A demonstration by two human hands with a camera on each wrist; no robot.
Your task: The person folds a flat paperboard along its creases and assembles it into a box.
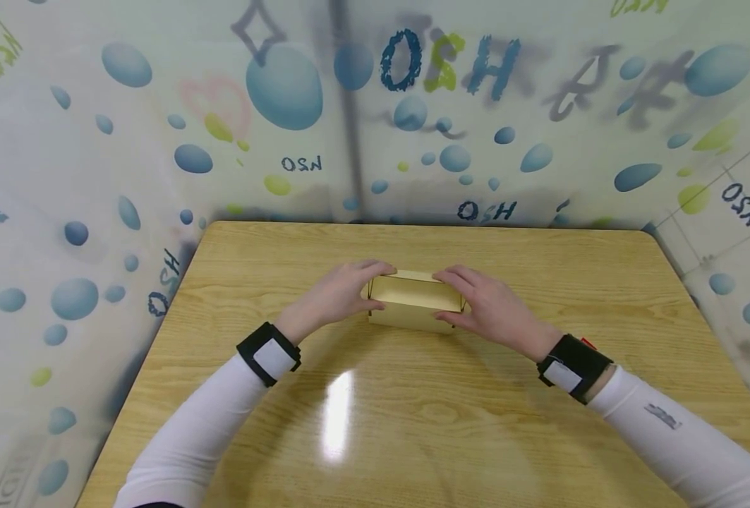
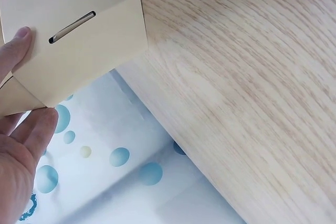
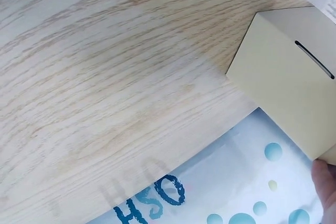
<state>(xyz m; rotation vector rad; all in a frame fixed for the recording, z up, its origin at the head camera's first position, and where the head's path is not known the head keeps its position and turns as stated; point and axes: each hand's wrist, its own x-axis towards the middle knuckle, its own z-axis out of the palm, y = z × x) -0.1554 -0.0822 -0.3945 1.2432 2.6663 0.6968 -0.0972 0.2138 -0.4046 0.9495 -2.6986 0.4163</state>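
A small cream cardboard box [image 1: 415, 317] sits on the table, its long side facing me. My left hand [image 1: 343, 291] holds its left end, thumb at the near side and fingers over the far top edge. The other end is held the same way by my right hand [image 1: 500, 314]. In the left wrist view, a narrow slot [image 2: 72, 27] is cut along a fold of the box, and my left fingertips press at a corner seam. A similar slot [image 3: 314, 59] shows in the right wrist view, where most of the right hand is out of frame.
The wood-grain table [image 1: 413, 423] has its far edge close behind the box. Beyond it hangs a pale wall covering [image 1: 375, 141] with blue and green spots and letters. Black straps [image 1: 576, 367] wrap both wrists, over white sleeves.
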